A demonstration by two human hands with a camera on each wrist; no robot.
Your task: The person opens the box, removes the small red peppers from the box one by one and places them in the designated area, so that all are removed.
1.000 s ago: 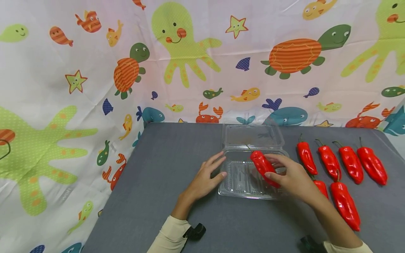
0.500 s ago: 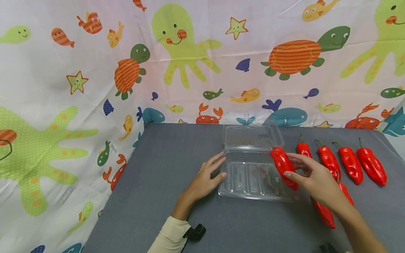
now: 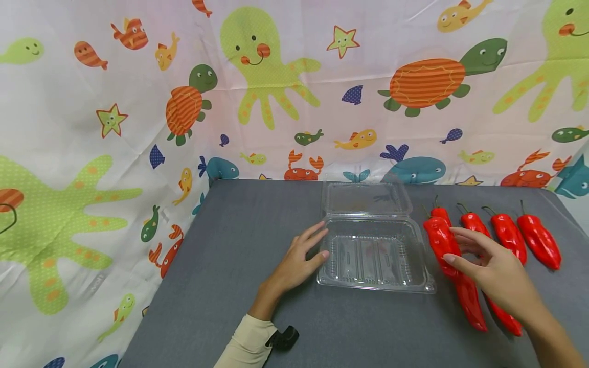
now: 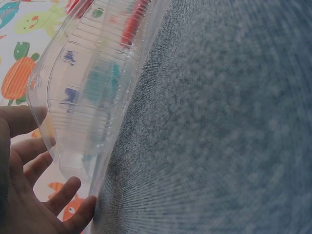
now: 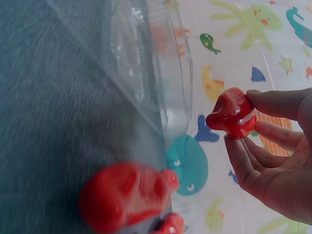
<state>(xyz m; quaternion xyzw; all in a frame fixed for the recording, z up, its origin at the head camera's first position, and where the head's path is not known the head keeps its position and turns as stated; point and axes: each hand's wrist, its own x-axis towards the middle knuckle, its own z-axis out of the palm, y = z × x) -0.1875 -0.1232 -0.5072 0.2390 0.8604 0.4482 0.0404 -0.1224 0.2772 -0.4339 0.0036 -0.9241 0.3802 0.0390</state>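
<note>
My right hand [image 3: 501, 273] pinches a red pepper [image 3: 440, 240] between thumb and fingers, just right of the clear plastic container [image 3: 372, 255]. In the right wrist view the held pepper [image 5: 234, 113] appears end-on, raised above the table. It overlaps other peppers in the head view. At the container's left edge rests my left hand [image 3: 296, 260], its fingers spread and lightly bent. Those fingertips meet the clear rim in the left wrist view, where the hand [image 4: 39, 190] is seen from the palm side. The hinged lid [image 3: 368, 198] lies folded back.
Two more red peppers, a nearer one [image 3: 470, 304] and its neighbour [image 3: 508, 317], lie below the right hand. Behind them is a row of several peppers, ending in a rightmost one [image 3: 539, 243]. A printed cloth [image 3: 285, 51] hangs past the grey table [image 3: 257, 214].
My right hand has carried the pepper rightward, from over the container to over the peppers beside it. The left hand and the container have kept their places.
</note>
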